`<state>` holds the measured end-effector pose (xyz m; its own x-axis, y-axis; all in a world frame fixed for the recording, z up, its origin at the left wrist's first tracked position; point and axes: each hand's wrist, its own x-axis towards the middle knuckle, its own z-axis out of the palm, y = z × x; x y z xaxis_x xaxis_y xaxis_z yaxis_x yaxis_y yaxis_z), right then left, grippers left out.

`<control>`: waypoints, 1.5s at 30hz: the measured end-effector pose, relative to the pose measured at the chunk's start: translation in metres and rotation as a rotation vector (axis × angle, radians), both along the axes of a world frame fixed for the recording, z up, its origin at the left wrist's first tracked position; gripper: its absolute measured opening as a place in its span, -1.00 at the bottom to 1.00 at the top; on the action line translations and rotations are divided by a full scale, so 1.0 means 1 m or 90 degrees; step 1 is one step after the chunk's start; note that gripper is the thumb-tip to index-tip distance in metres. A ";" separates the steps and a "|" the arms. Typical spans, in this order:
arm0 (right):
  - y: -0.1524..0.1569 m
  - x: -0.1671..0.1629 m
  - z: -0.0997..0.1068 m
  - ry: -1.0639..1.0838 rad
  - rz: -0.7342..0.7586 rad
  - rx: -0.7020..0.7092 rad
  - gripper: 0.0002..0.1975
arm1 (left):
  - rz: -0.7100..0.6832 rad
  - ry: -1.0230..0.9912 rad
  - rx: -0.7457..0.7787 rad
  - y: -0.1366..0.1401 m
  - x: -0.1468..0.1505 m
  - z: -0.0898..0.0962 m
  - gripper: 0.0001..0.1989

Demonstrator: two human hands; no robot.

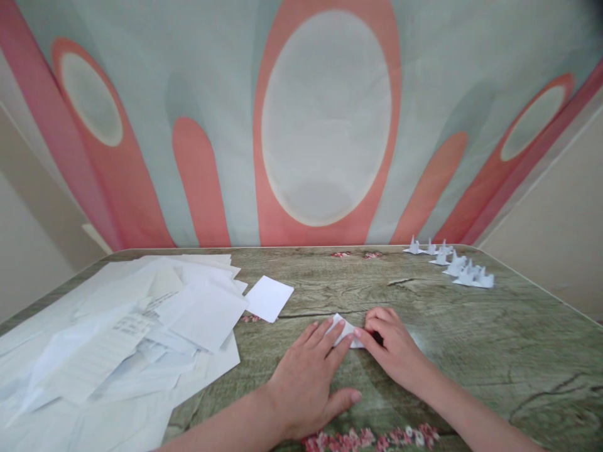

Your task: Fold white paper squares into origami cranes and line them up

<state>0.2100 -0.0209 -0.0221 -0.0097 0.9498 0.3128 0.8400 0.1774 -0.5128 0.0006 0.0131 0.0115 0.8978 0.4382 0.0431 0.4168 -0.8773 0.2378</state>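
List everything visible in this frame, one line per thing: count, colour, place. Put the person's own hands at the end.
folded paper piece: one, white, on the table at centre, under the fingertips of both hands
square sheet: one, white, flat on the table left of centre, beside the pile
paper pile: many loose sheets, white, some with faint print, covering the table's left side
small folded paper figures: a cluster, exact count hard to tell, white, far right part of the table
table: one, grey-green wood-grain cover with pink flower print, filling the lower frame
curtain: one, pale grey-green with salmon-pink oval shapes, behind the table
left hand: flat, fingers spread, pressing the folded piece
right hand: fingers curled, pressing the folded piece's right edge
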 end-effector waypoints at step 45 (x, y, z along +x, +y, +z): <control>0.000 0.008 -0.004 0.075 -0.012 -0.030 -0.75 | 0.002 -0.115 0.031 0.028 0.005 -0.002 -0.73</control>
